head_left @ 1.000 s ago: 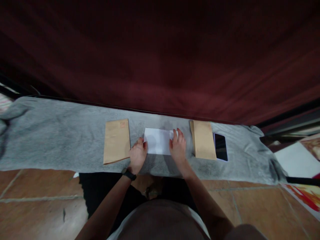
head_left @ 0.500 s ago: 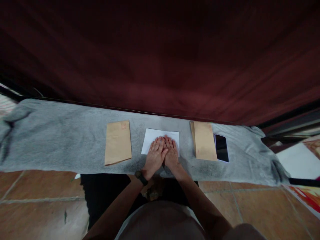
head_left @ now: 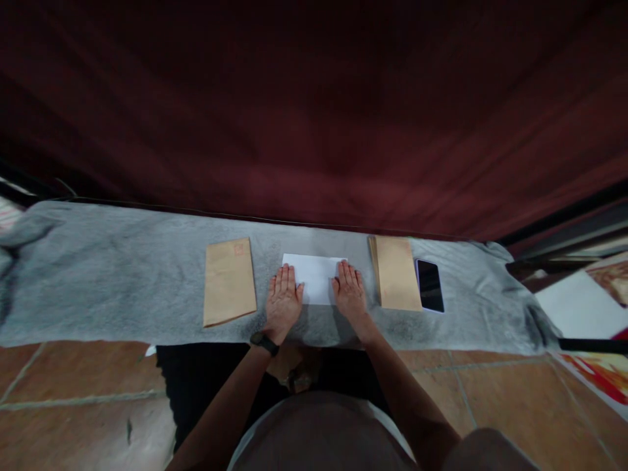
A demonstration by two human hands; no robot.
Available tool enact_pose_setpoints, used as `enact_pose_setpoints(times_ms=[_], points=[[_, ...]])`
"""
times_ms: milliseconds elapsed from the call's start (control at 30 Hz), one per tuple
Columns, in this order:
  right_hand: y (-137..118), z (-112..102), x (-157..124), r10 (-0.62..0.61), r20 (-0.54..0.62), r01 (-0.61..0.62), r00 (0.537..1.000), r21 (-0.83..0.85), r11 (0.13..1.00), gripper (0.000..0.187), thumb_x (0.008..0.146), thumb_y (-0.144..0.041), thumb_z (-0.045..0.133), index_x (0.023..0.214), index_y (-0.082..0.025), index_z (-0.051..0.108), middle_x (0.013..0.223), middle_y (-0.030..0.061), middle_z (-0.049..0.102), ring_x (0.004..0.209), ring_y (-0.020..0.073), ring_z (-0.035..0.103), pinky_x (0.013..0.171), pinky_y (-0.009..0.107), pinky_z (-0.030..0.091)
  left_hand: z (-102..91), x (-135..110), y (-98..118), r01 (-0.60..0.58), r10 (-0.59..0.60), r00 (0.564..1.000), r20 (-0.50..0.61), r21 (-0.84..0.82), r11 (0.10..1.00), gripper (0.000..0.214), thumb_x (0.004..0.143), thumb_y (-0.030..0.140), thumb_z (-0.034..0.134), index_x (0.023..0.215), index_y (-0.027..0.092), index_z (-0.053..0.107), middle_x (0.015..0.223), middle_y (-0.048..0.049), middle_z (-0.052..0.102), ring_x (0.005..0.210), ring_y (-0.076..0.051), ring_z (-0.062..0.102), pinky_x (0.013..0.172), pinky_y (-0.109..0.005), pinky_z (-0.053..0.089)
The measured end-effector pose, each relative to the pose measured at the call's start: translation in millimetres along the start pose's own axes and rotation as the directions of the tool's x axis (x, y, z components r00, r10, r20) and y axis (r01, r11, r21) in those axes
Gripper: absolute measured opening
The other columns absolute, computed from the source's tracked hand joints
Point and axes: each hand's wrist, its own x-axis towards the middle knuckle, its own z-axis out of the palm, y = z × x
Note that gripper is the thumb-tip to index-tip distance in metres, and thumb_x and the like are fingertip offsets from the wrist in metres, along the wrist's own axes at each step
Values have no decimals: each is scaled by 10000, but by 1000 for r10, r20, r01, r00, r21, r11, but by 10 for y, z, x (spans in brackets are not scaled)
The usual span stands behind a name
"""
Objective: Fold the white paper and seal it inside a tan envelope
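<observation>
A white sheet of paper [head_left: 316, 278], which looks folded, lies flat on the grey cloth in front of me. My left hand [head_left: 284, 297] rests palm down over its left end, fingers stretched out. Over the right end lies my right hand [head_left: 350, 291], also flat, with the thumb pointing inward. Bare paper shows between the two hands. To the left is a brown envelope [head_left: 229, 281] with a small red print at its top corner. On the right sits a stack of brown envelopes [head_left: 400, 275], nearest to my right hand.
A phone [head_left: 430, 286] with a dark screen lies against the right side of the envelope stack. The grey cloth [head_left: 132, 275] covers the long narrow surface. Behind it hangs a dark red curtain [head_left: 314, 144]. Tiled floor [head_left: 88, 418] shows below the front edge.
My hands were together at the middle of the paper. They have slid apart, the left hand leftward and the right hand rightward, to the paper's two ends.
</observation>
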Motion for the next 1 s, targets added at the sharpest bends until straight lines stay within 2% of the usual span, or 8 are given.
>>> enact_pose_setpoints(times_ms=[133,233,367,467,567,767,867,1000], points=[[82,-71,-21,86,-39,-86,996,-12,996,553,1070,-308,307,1537,-24,388,1577,222,423,1467,321,392,1202,540,285,-22,-5,-14,-5,5,1000,-8,-1,1000,618,1046,368,305,1567,35,335,1610,-205,362,1528,-307,294,1243,-515,260],[-66,-96,33,116,-74,-115,991,12,993,559,1073,-317,287,1545,-31,373,1604,218,379,1498,326,345,1209,556,270,-29,0,-6,-7,7,1000,-3,12,1000,622,1046,369,298,1556,18,348,1613,-210,355,1525,-313,299,1243,-513,258],[-433,8,205,-86,31,81,996,121,989,526,1072,-329,305,1544,-125,416,1609,117,411,1494,261,371,1232,466,275,-18,5,-2,1,-1,1000,1,37,999,622,1047,360,280,1552,1,347,1606,-219,362,1522,-317,305,1236,-520,267],[-560,126,307,-137,74,125,988,153,980,509,1070,-329,341,1522,-124,453,1585,110,449,1475,246,405,1236,446,272,-18,3,-2,0,-1,1000,7,42,999,623,1045,361,287,1558,13,339,1603,-213,372,1521,-315,310,1232,-520,277],[-453,177,336,-101,60,93,993,120,988,532,1070,-341,355,1537,-94,418,1600,131,417,1481,258,392,1240,453,253,-34,0,-3,-5,5,1000,14,34,999,619,1044,363,296,1557,22,347,1607,-202,371,1522,-315,304,1238,-510,270],[-81,116,310,-12,20,11,1000,47,999,552,1071,-352,327,1547,-81,397,1602,151,408,1483,281,380,1229,486,248,-73,21,10,14,-14,1000,10,16,1000,613,1046,363,284,1545,17,368,1591,-221,393,1510,-327,328,1243,-533,241],[-42,97,302,-4,27,3,1000,32,999,559,1066,-340,329,1552,-70,383,1602,164,404,1487,288,368,1228,497,246,-41,112,156,14,-14,1000,10,-16,1000,620,1047,371,285,1539,5,371,1594,-232,382,1528,-328,286,1248,-546,221],[-63,77,293,-12,72,11,997,14,1000,563,1055,-301,331,1566,-67,352,1628,162,354,1504,289,336,1230,501,234,104,320,496,-111,121,988,97,-106,988,606,1052,368,263,1554,43,363,1620,-174,362,1546,-270,250,1260,-490,235]])
